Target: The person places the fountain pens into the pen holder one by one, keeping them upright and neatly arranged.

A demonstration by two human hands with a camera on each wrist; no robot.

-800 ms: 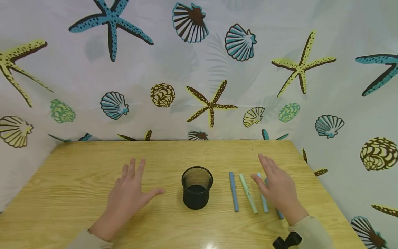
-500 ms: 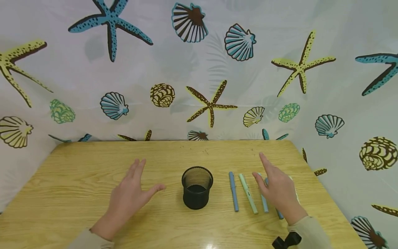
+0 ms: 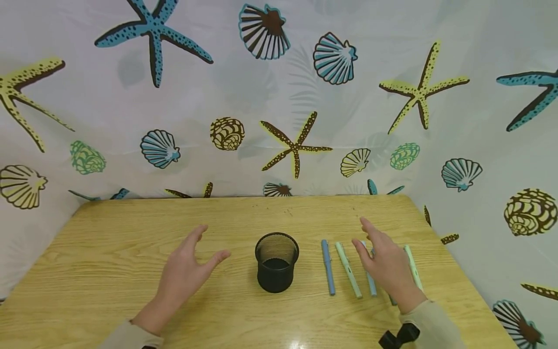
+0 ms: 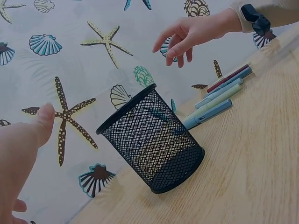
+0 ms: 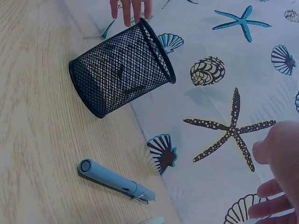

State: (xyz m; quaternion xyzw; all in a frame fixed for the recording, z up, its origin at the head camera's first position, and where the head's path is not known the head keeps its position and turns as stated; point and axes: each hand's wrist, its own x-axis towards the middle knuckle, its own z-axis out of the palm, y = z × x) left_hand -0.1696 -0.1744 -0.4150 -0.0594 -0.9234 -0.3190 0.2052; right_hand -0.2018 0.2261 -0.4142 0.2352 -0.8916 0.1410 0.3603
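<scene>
A black mesh cup point(image 3: 275, 277) stands upright in the middle of the wooden table, its inside showing nothing held. Left of it my left hand point(image 3: 182, 272) hovers with thumb and fingers spread apart, touching nothing. Over the pens at the right hangs my right hand point(image 3: 387, 261), thumb apart from loosely bent fingers, also holding nothing. Beside the cup lie a blue pen point(image 3: 328, 267) and a light green pen point(image 3: 348, 270); a light blue pen point(image 3: 371, 285) and a darker one are partly covered by my right hand. Another green pen point(image 3: 413, 266) lies beyond it.
The left wrist view also shows a dark red pen point(image 4: 228, 78) among the row. A patterned cloth point(image 3: 244, 169) with starfish and shells rises behind the table point(image 3: 109, 252) and along its right side. Small dark specks mark the table's far part.
My left hand has turned slightly, its fingers now closer together and more bent. The fingers of my right hand have bent a little, and the far-right green pen shows more.
</scene>
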